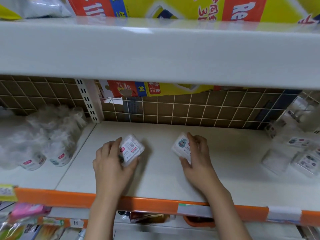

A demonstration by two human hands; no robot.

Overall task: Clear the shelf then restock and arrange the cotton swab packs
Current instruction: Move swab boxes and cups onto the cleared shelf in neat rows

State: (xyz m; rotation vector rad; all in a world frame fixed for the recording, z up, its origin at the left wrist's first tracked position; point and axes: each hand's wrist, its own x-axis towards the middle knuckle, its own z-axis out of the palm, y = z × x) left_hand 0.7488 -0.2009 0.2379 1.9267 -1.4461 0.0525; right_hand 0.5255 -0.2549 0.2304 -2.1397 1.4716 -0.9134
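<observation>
Both my hands reach onto the white shelf [155, 179] with the orange front strip. My left hand [112, 161] grips a clear cotton swab pack [132, 149] whose white label with a red mark faces up. My right hand [197, 155] grips a second clear cotton swab pack [180, 146] bearing a round blue cartoon sticker. Both packs sit low on the shelf surface near its middle, about a hand's width apart. More cotton swab packs [301, 158] lie at the shelf's right end.
Bagged cotton products [43, 139] crowd the neighbouring shelf bay on the left. A wire grid back panel [190, 110] closes the rear. The upper shelf [155, 49] overhangs closely, carrying yellow and red boxes [173, 7]. Assorted goods [26, 222] fill the level below.
</observation>
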